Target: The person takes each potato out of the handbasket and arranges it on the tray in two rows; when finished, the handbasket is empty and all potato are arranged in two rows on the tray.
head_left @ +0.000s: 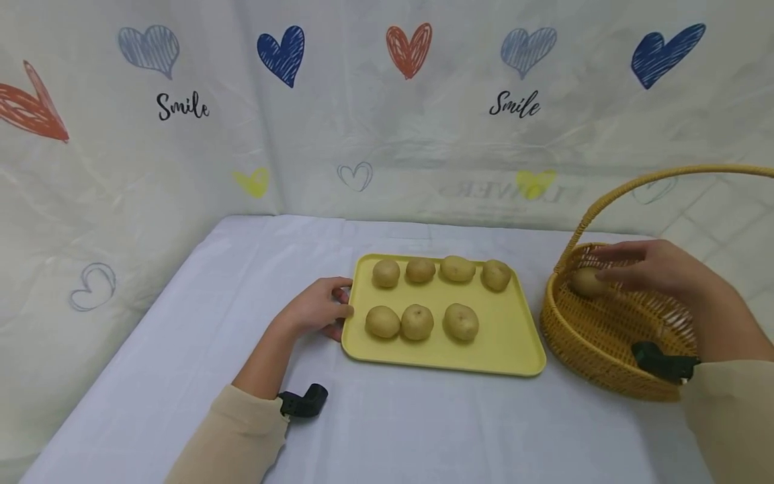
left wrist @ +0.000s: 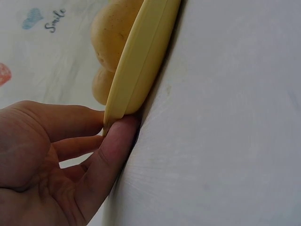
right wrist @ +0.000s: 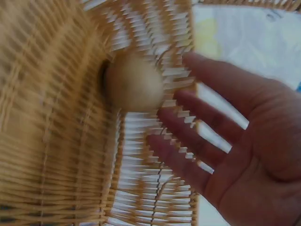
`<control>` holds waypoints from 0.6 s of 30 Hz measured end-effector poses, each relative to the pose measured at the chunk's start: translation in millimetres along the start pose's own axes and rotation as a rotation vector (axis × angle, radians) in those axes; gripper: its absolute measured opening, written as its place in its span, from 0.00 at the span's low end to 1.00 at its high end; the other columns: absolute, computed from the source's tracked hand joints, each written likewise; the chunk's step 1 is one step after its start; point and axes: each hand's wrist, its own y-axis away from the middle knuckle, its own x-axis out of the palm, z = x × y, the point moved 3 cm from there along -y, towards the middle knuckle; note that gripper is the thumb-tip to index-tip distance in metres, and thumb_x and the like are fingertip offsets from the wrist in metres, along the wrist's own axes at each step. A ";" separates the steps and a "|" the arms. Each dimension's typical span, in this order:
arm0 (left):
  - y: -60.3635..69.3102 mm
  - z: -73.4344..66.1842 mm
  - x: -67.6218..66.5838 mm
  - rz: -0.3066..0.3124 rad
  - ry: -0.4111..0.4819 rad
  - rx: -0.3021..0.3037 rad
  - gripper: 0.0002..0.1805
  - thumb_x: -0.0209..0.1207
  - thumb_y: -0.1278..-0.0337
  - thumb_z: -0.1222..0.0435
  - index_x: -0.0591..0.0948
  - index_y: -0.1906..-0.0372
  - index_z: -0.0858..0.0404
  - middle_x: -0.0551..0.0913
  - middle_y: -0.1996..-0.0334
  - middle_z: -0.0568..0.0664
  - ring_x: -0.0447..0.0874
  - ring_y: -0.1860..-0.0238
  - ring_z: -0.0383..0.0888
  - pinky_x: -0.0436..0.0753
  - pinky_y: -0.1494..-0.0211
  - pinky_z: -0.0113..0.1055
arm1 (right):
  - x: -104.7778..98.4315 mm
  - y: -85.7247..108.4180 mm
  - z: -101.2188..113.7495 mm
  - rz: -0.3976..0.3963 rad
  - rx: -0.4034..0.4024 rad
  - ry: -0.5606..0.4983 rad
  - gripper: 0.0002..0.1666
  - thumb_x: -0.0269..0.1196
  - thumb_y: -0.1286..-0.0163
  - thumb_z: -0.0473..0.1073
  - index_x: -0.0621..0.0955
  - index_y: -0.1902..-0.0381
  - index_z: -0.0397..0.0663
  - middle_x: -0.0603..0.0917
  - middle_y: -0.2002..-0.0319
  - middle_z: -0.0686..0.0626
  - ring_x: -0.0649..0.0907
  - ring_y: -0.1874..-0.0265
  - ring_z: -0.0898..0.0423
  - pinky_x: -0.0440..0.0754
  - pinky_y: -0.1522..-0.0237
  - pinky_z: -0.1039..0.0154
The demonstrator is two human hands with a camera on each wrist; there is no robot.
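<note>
A yellow tray [head_left: 508,336] lies on the table, bearing several potatoes [head_left: 461,322] in two rows. At its left end, my left hand [head_left: 317,306] pinches the rim; the left wrist view shows the fingers [left wrist: 77,120] on the rim and the thumb against the underside. My right hand [head_left: 662,269] reaches into a wicker basket [head_left: 559,329] with its fingers apart. Near those fingertips a single potato [right wrist: 134,84] sits against the basket's inner wall, blurred in the right wrist view. A gap shows between it and the fingers there.
The basket's tall handle [head_left: 595,208] arches over its far side. A white cloth [head_left: 423,430] covers the table. Behind stands a pale curtain [head_left: 363,121] printed with hearts and words. Each wrist wears a black camera mount [head_left: 305,401].
</note>
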 end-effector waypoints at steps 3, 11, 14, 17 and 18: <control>-1.3 -0.9 1.2 0.003 -0.003 -0.001 0.35 0.58 0.34 0.72 0.65 0.22 0.63 0.73 0.50 0.57 0.84 0.66 0.46 0.92 0.68 0.40 | 2.1 -0.9 -6.8 0.006 0.008 -0.013 0.46 0.65 0.26 0.60 0.67 0.25 0.33 0.66 0.28 0.23 0.85 0.44 0.36 0.89 0.47 0.45; -1.9 -0.4 1.6 0.001 0.004 -0.009 0.35 0.58 0.34 0.72 0.65 0.22 0.63 0.72 0.50 0.57 0.84 0.66 0.46 0.92 0.68 0.41 | 9.4 -7.1 -17.9 0.011 -0.020 -0.025 0.45 0.69 0.29 0.54 0.68 0.27 0.30 0.70 0.30 0.26 0.85 0.54 0.64 0.89 0.55 0.63; -0.6 -0.4 1.0 0.002 0.005 -0.008 0.36 0.58 0.34 0.72 0.64 0.22 0.64 0.72 0.50 0.57 0.84 0.66 0.46 0.92 0.68 0.41 | 11.0 -9.9 -19.8 0.008 -0.028 0.021 0.43 0.69 0.29 0.52 0.70 0.28 0.30 0.73 0.32 0.26 0.85 0.53 0.60 0.85 0.57 0.66; 0.0 -0.3 0.7 0.003 0.000 -0.005 0.36 0.58 0.34 0.72 0.64 0.22 0.65 0.72 0.49 0.58 0.84 0.66 0.46 0.92 0.68 0.40 | 12.8 -12.0 -22.5 0.022 -0.028 0.062 0.42 0.68 0.28 0.52 0.70 0.29 0.29 0.75 0.35 0.25 0.85 0.53 0.52 0.84 0.58 0.65; 0.2 -0.1 0.1 0.000 -0.003 -0.004 0.36 0.58 0.34 0.72 0.64 0.22 0.65 0.72 0.49 0.58 0.84 0.65 0.46 0.92 0.68 0.40 | 14.0 -12.9 -22.5 0.031 -0.027 0.054 0.42 0.67 0.28 0.51 0.69 0.28 0.28 0.75 0.36 0.24 0.85 0.53 0.53 0.84 0.58 0.64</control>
